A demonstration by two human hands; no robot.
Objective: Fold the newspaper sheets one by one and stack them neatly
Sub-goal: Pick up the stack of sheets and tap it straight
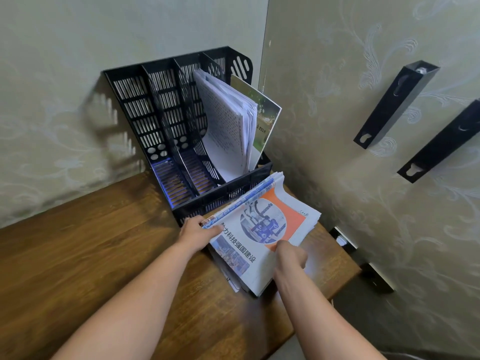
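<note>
Table: one brown wooden top, set into the corner of two patterned walls.
File rack: one black slotted plastic rack stood at the back of the table against the wall, with four compartments; the two on the left held nothing visible.
Papers in rack: one bundle of white printed sheets leaned in the third compartment; one glossy green-pictured sheet stood in the fourth.
Wall holders: two black rectangular tubes were fixed aslant on the right wall.
Newspaper stack: one pile of folded sheets lay on the table's right end, just in front of the rack; the exact count of sheets could not be told.
Left hand: fingers curled round the stack's far left edge, thumb on top, gripping it.
Right hand: fingers curled, pinching the top sheet's near edge.
</note>
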